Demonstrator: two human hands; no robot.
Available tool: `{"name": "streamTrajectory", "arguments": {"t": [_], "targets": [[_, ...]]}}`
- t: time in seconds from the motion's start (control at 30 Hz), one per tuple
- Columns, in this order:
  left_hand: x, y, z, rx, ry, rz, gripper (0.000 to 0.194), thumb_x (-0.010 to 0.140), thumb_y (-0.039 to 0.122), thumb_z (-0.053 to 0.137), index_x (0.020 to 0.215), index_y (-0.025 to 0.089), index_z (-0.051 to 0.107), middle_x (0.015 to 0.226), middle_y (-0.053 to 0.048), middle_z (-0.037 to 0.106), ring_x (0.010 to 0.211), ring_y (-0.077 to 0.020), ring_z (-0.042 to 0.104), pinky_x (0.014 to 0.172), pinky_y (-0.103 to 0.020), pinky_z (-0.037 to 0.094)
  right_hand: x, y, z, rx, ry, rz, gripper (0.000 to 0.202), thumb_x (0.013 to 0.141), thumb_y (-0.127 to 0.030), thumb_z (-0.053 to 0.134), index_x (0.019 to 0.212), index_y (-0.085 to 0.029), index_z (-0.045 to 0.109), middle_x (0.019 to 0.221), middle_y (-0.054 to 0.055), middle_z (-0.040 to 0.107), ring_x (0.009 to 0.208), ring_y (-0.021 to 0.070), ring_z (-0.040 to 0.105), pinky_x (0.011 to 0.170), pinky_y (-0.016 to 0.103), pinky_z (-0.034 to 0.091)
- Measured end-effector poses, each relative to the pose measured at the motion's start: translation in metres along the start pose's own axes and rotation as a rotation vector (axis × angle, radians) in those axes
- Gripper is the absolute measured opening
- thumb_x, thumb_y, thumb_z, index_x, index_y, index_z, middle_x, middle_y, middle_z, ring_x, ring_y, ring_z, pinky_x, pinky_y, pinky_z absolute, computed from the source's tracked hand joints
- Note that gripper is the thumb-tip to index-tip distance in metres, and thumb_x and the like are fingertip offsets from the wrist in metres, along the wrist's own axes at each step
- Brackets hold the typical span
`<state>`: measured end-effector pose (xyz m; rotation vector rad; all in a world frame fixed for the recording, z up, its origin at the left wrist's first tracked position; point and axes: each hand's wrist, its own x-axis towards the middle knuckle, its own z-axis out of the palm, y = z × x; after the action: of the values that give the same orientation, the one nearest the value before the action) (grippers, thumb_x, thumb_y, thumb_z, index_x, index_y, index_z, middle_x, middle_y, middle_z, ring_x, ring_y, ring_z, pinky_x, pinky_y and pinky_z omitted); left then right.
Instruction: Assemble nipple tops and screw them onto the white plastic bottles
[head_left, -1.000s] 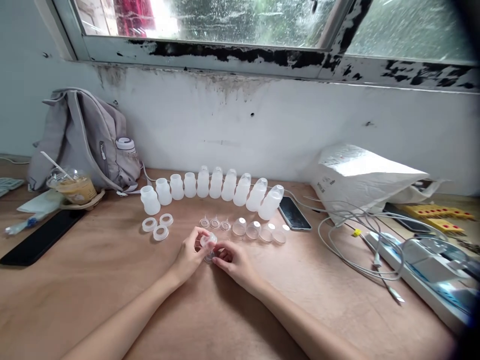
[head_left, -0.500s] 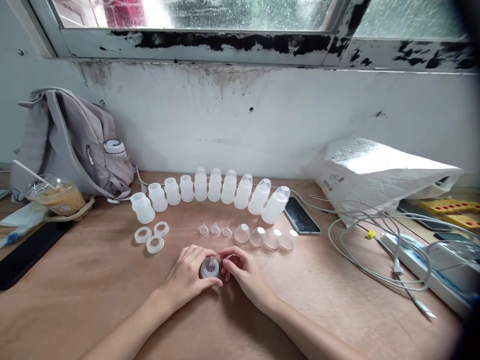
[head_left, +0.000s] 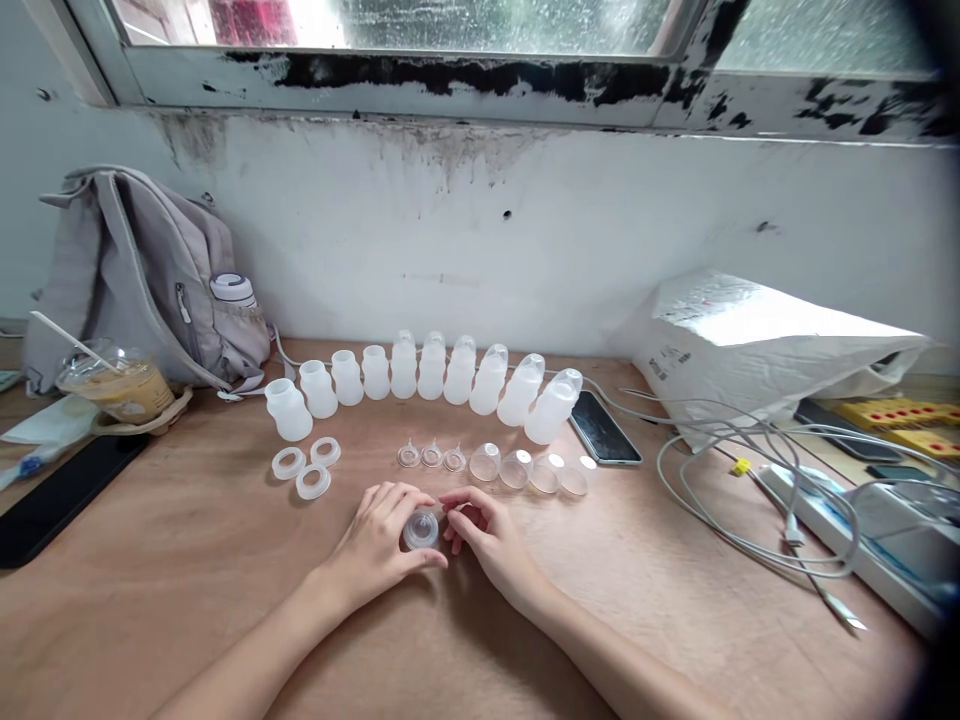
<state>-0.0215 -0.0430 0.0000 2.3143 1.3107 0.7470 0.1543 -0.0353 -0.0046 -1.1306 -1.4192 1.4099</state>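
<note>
My left hand [head_left: 386, 535] curves round a translucent ringed piece [head_left: 421, 531] near the middle of the table, thumb below it and fingers above. Close on its right side is my right hand [head_left: 484, 535], with thumb and index finger brought together; whatever lies between them is too small to tell. Beyond my hands stand small clear nipples [head_left: 431, 456] and clear domed caps [head_left: 516, 470]. Three white rings [head_left: 313, 482] lie to the left. An arc of frosted bottles [head_left: 347, 378] runs behind, those on the right with clear domed tops [head_left: 551, 407].
A backpack [head_left: 150, 270], a drink cup [head_left: 124, 385] and a black phone [head_left: 67, 500] are on the left. On the right are another phone [head_left: 604, 430], a white bag [head_left: 750, 350], looped cables [head_left: 690, 510] and a power strip [head_left: 862, 550].
The view has shifted slightly. The nipple in the ringed piece looks lower and flatter, and my right fingertips have shifted slightly beside it. My left hand keeps its hold.
</note>
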Motion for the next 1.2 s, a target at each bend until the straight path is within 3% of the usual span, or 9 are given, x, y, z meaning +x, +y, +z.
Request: {"name": "streamTrajectory", "arguments": {"t": [0.1,0.2,0.33,0.47,0.6,0.67,0.77,0.9,1.2], "targets": [[0.001,-0.001,-0.001,-0.016,0.049,-0.015,0.02,0.082,0.038,0.049,0.089,0.022,0.059,0.089,-0.003,0.062,0.085,-0.0196,0.052,0.078,-0.032,0.038,0.0,-0.001,0.001,-0.002,0.007,-0.003,0.014,0.076,-0.026,0.053,0.085,-0.016,0.056,0.061,-0.001,0.057,0.051,0.011,0.053,0.05,0.024,0.044],[0.001,0.0,-0.004,-0.064,0.075,-0.097,0.025,0.088,0.035,0.038,0.077,0.022,0.057,0.075,-0.001,0.06,0.074,-0.0172,0.053,0.069,-0.028,0.039,-0.001,-0.002,0.002,-0.028,0.005,-0.013,0.013,0.076,-0.024,0.051,0.086,-0.016,0.056,0.062,-0.001,0.057,0.052,0.0112,0.053,0.05,0.024,0.044],[0.001,0.01,-0.008,-0.245,0.097,-0.239,0.027,0.088,0.037,0.035,0.076,0.021,0.053,0.063,0.002,0.054,0.057,-0.0126,0.05,0.056,-0.023,0.037,-0.007,-0.005,0.002,-0.092,-0.078,-0.104,0.017,0.077,-0.021,0.053,0.093,-0.019,0.055,0.069,-0.001,0.058,0.059,0.0119,0.054,0.054,0.023,0.044],[0.002,0.017,-0.003,-0.521,0.062,-0.326,0.03,0.086,0.044,0.038,0.074,0.019,0.05,0.058,0.003,0.052,0.05,-0.0107,0.047,0.049,-0.021,0.037,-0.011,-0.007,0.003,-0.169,-0.127,-0.2,0.017,0.081,-0.03,0.053,0.094,-0.02,0.056,0.076,0.001,0.058,0.064,0.0118,0.053,0.057,0.023,0.043],[0.002,0.014,0.006,-0.72,0.103,-0.422,0.034,0.085,0.049,0.037,0.09,0.018,0.05,0.058,0.002,0.055,0.048,-0.0114,0.051,0.044,-0.021,0.04,-0.008,-0.004,0.004,-0.074,-0.12,-0.11,0.022,0.081,-0.039,0.053,0.087,-0.018,0.053,0.069,0.0,0.057,0.058,0.011,0.052,0.052,0.022,0.043],[0.001,0.014,0.006,-0.727,0.133,-0.436,0.036,0.085,0.049,0.035,0.097,0.018,0.049,0.058,0.002,0.057,0.049,-0.0121,0.052,0.044,-0.021,0.04,-0.006,-0.002,0.004,-0.029,-0.093,-0.057,0.025,0.081,-0.042,0.052,0.084,-0.018,0.051,0.062,-0.002,0.055,0.052,0.0102,0.051,0.049,0.022,0.042],[-0.001,0.019,0.002,-0.651,0.093,-0.383,0.033,0.084,0.046,0.04,0.091,0.017,0.054,0.054,0.002,0.056,0.049,-0.0123,0.052,0.046,-0.021,0.04,-0.004,0.0,0.003,-0.022,-0.05,-0.024,0.026,0.08,-0.044,0.053,0.08,-0.018,0.048,0.056,-0.004,0.053,0.046,0.0091,0.049,0.045,0.021,0.04],[-0.002,0.029,0.0,-0.574,0.058,-0.362,0.025,0.08,0.039,0.05,0.089,0.017,0.057,0.062,-0.001,0.061,0.054,-0.0135,0.055,0.051,-0.022,0.041,-0.005,0.001,0.003,-0.044,-0.033,-0.035,0.026,0.079,-0.044,0.054,0.076,-0.019,0.046,0.057,-0.004,0.052,0.046,0.009,0.048,0.044,0.021,0.04],[0.0,0.029,0.009,-0.581,0.076,-0.347,0.02,0.083,0.037,0.045,0.079,0.018,0.051,0.064,0.001,0.058,0.056,-0.0118,0.054,0.051,-0.02,0.041,-0.004,0.005,0.006,-0.139,-0.031,-0.095,0.02,0.081,-0.036,0.051,0.073,-0.019,0.044,0.06,-0.004,0.048,0.051,0.0094,0.044,0.046,0.021,0.037]]}}
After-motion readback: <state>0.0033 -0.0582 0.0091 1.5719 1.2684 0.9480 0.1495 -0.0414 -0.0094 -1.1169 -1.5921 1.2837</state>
